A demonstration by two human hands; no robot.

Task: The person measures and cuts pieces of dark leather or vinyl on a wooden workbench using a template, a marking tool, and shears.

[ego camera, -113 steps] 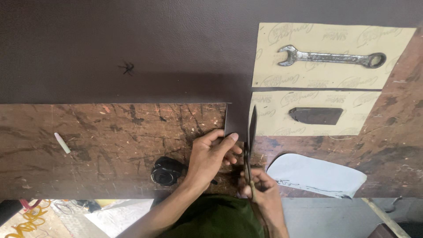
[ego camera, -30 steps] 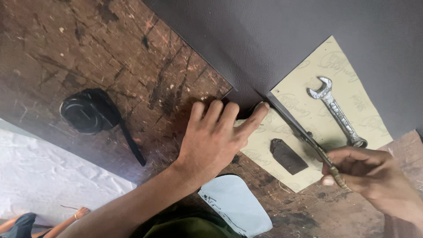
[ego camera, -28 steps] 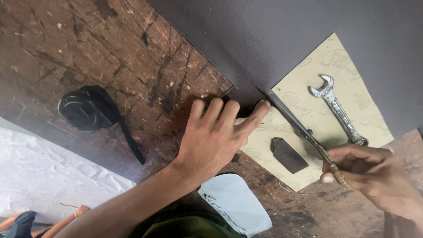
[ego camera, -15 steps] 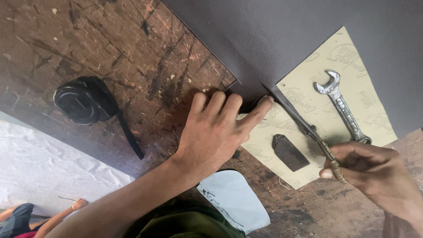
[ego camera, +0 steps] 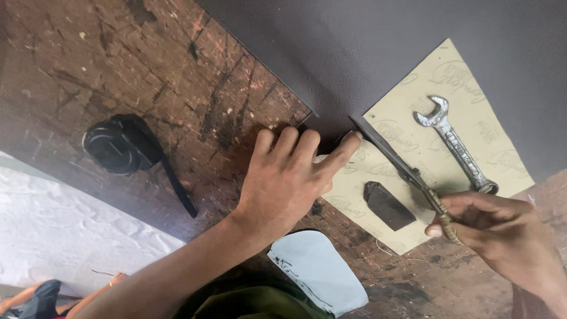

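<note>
I see the left hand [ego camera: 283, 183] lying flat on the worn wooden table [ego camera: 147, 77], fingers stretched and a little spread, the fingertips pressing on the edge of the dark sheet [ego camera: 366, 53] where it meets a cream paper pattern [ego camera: 413, 159]. The right hand [ego camera: 502, 236] is closed around the wrapped handles of the scissors [ego camera: 401, 168]; the blades look nearly together, and their tip lies just beside the left index finger, at the border of the dark sheet.

On the cream paper pattern, just beside the scissors, lies a metal wrench [ego camera: 455, 147], and below the blades a small dark cut piece [ego camera: 387, 205]. These two lie close to the line of the scissors. The dark sheet covers the top part of the table and goes under the cream paper.

Near my left forearm lies a pale blue pattern piece [ego camera: 319, 272] with a rounded end. Well apart to the left, a black tape measure [ego camera: 118, 145] lies on the wood, with its strap reaching toward the arm.
</note>
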